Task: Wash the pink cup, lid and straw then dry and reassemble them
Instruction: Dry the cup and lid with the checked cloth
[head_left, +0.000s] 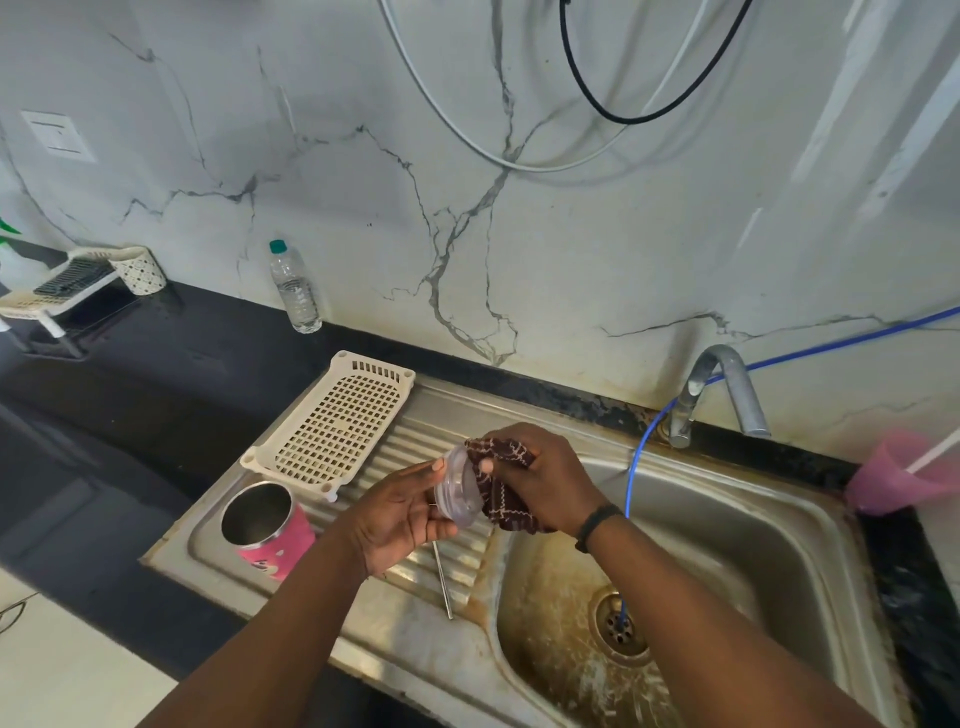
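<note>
I hold the clear lid (457, 488) on edge between the fingers and thumb of my left hand (402, 512), while my right hand (540, 478) grips the brown cloth (501, 480) against its far face. I should work the cloth round the rim. Below my left wrist stands the pink cup (267, 527); the straw (443, 579) lies beneath my hands.

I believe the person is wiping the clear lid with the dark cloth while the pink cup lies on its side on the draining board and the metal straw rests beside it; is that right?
Nearly. In the head view the pink cup stands upright on the draining board, open end up, not on its side. The rest holds: the left hand holds the clear lid, the right hand wipes it with the dark cloth, and the metal straw lies on the board.
</note>
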